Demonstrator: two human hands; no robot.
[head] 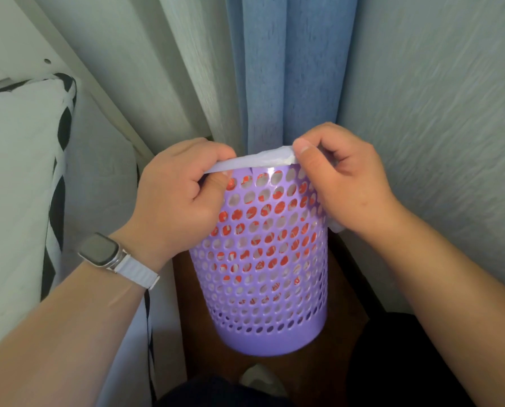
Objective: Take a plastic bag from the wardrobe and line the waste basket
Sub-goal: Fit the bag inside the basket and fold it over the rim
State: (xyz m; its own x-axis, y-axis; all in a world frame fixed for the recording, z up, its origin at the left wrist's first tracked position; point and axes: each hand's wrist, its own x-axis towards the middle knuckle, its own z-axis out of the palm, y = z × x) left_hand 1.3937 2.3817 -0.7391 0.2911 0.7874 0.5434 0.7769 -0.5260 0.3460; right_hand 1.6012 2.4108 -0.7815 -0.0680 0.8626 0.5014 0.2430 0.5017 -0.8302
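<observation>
From the head view, red printing on the plastic bag [254, 163] shows through the holes of the purple waste basket [263, 289], too broken up to read. My left hand [178, 195] and right hand [345, 180], knuckles up, pinch the bag's edge folded over the near rim. The basket stands on the brown floor [198, 342] before the blue curtain [277, 83]. A watch [104, 251] sits on my left wrist.

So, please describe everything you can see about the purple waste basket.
The waste basket looks like lilac plastic, round, narrowing downward, its wall full of round holes above a solid base band. It stands on a brown floor by a blue curtain. A white plastic bag with red print, seen through the holes, is inside and folded over the near rim, where the left hand and right hand pinch it.
</observation>
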